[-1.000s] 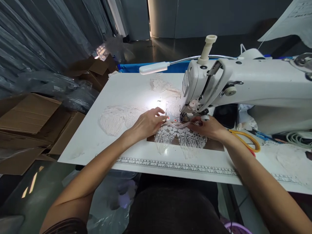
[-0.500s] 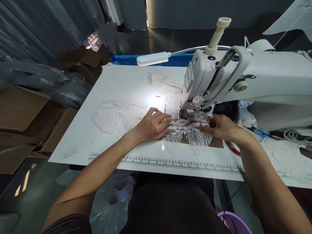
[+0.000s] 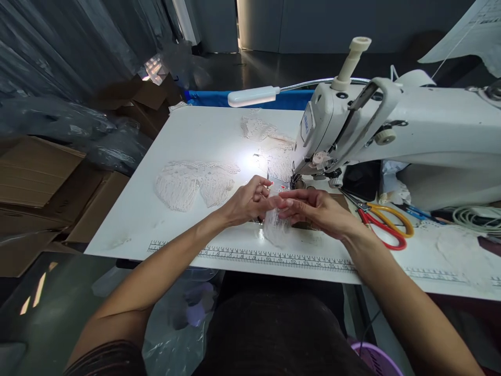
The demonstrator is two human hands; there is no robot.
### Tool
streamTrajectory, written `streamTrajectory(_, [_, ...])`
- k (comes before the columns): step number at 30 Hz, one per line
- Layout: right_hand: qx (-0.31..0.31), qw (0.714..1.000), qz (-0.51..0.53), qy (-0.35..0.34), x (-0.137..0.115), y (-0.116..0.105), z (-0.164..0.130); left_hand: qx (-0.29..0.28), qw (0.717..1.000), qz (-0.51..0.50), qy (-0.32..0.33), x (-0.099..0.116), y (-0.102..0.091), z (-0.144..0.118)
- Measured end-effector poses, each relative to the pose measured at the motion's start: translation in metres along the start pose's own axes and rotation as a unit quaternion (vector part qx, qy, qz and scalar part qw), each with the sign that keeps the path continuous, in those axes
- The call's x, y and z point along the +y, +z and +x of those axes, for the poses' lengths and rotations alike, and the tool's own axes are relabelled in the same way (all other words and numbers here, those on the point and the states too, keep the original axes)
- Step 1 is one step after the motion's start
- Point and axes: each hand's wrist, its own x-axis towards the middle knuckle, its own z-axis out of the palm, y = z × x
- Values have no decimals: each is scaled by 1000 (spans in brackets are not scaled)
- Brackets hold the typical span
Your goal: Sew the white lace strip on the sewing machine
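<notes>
Both of my hands meet just in front of the sewing machine's needle area, pinching a piece of white lace (image 3: 277, 230) that hangs folded between them. My left hand (image 3: 252, 201) is closed on the lace from the left. From the right, my right hand (image 3: 313, 209) grips it too, fingertips close to the left ones. The white sewing machine (image 3: 317, 130) stands right behind, its presser foot near my fingers. A further lace piece (image 3: 195, 183) lies flat to the left. More lace (image 3: 270, 138) lies on the far side of the needle.
Scissors (image 3: 385, 222) with red and orange handles lie right of my right hand. A lamp (image 3: 252, 96) lights the white table (image 3: 129, 209), which has a printed ruler (image 3: 250, 257) along its front edge. Cardboard boxes (image 3: 35, 172) stand at the left; a purple basket (image 3: 376, 360) is below.
My right hand has moved left to meet my left hand. The lace, spread flat before, is now folded together and gathered between them. The scissors have come fully into sight.
</notes>
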Motion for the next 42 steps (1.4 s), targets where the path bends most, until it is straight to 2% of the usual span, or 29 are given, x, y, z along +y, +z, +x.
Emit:
streamTrajectory(2, [47, 990, -128, -31, 5, -6, -1, 43, 996, 64, -38, 0, 3, -2])
streamTrajectory(4, [129, 943, -293, -89, 11, -15, -5, 70, 988, 126, -50, 0, 6, -3])
streamTrajectory(5, [145, 913, -360, -125, 15, -20, -7, 76, 986, 143, -49, -1, 7, -3])
streamTrajectory(6, [141, 886, -410, -164, 19, -23, -9, 80, 984, 154, -46, -1, 8, -3])
streamTrajectory(9, [79, 824, -495, -264, 32, -25, -11, 94, 980, 169, -48, -1, 9, -4])
streamTrajectory(12, [81, 771, -565, -282, 39, -23, -3, 99, 977, 182, -56, -1, 7, -4])
streamTrajectory(15, [83, 748, -598, -274, 39, -24, 9, 117, 974, 191, -37, -1, 5, -2])
streamTrajectory(18, [67, 759, -585, -280, 36, -30, 13, 133, 969, 205, -45, -2, 5, 0])
streamTrajectory(22, [72, 808, -511, -286, 36, -34, 7, 117, 969, 203, -82, -2, 3, 3])
streamTrajectory(24, [77, 822, -486, -288, 38, -33, 3, 114, 969, 201, -90, -1, 2, 4])
streamTrajectory(29, [82, 819, -478, -306, 46, -30, 1, 116, 971, 180, -106, -1, 2, 7])
streamTrajectory(35, [78, 812, -501, -289, 47, -28, 0, 108, 970, 184, -115, 0, -2, 7])
streamTrajectory(42, [116, 865, -405, -272, 41, -31, -3, 90, 973, 173, -123, -3, -9, 6])
